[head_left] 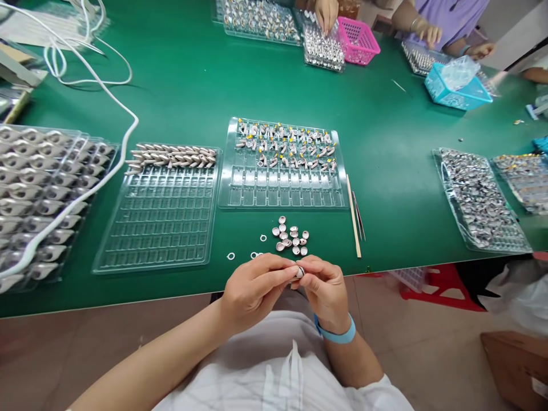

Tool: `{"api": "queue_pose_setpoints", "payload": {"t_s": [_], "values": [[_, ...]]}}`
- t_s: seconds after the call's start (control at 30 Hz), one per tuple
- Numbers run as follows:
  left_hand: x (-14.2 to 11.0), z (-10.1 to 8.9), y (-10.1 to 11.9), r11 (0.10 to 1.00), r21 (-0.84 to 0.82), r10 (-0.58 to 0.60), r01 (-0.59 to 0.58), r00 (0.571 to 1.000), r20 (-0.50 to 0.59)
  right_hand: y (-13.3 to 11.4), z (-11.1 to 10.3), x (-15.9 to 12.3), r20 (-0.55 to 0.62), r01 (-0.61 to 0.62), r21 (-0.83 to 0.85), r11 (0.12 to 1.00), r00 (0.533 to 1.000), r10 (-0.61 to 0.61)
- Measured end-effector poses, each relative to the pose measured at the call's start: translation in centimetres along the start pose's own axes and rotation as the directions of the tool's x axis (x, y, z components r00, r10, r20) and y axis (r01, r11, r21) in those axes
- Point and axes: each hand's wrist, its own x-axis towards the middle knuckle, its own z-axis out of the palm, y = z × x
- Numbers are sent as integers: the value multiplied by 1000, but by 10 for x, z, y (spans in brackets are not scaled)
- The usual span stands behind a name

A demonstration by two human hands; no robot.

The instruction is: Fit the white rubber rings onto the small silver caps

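My left hand [257, 288] and my right hand [327, 288] meet at the table's front edge, fingertips pinching one small rounded white-grey part [299, 273] with a dark line on it. Fingers cover most of that part. Just beyond them lies a loose group of small round cup-shaped caps [283, 235]. Thin white rings [231, 256] are scattered left of the caps. Behind these, a clear plastic tray [282, 197] carries rows of small parts with yellow bits in its far half. Wooden stick [353, 217] and tweezers [358, 216] lie to the right.
Further left are a clear tray [158, 228] with stacked grey parts, a tray of larger grey shells [38, 194] and a white cable [128, 137]. Filled trays [479, 200] lie right. Across the table, people's hands [327, 14] work near a pink basket [358, 41] and blue basket [460, 94].
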Motion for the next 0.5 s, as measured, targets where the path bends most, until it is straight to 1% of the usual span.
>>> {"api": "queue_pose_setpoints", "payload": {"t_s": [0.2, 0.33, 0.5], "values": [[0, -1, 0, 1000, 12, 6, -6, 1000, -1, 1, 0, 0, 0, -14, 10, 1000, 1000, 14], [-3, -2, -1, 1000, 17, 7, -7, 1000, 20, 1, -1, 0, -2, -17, -3, 1000, 1000, 17], [-3, -2, -1, 1000, 14, 13, -13, 1000, 17, 1, -1, 0, 25, -42, 54, 998, 999, 41]]}}
